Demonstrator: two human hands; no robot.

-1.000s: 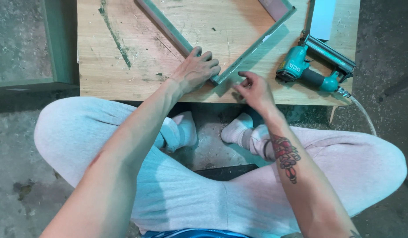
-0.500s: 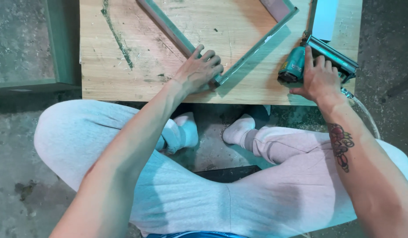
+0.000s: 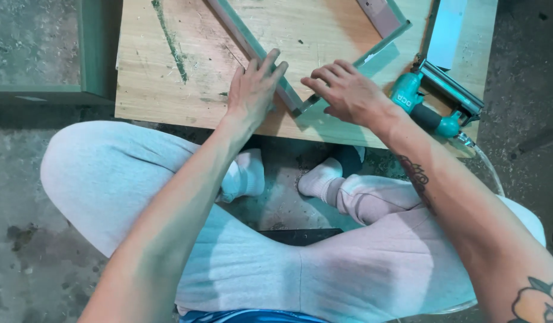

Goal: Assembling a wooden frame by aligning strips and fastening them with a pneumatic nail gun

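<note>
A green-edged wooden frame (image 3: 240,33) lies on a low wooden board (image 3: 151,90), its near corner (image 3: 297,107) pointing toward me. My left hand (image 3: 252,90) lies flat on the frame's left strip just beside that corner, fingers spread. My right hand (image 3: 348,90) rests palm down over the right strip (image 3: 378,51) by the same corner, fingers apart, holding nothing. A teal pneumatic nail gun (image 3: 435,98) lies on the board just right of my right wrist.
The board's near edge sits just above my crossed legs and white socks (image 3: 246,173). An air hose (image 3: 489,167) trails from the nail gun past my right knee. A green panel (image 3: 88,54) stands at the left on a dusty concrete floor.
My right hand went from the frame corner out to the nail gun, then came back to the frame's right strip. My left hand stayed on the left strip.
</note>
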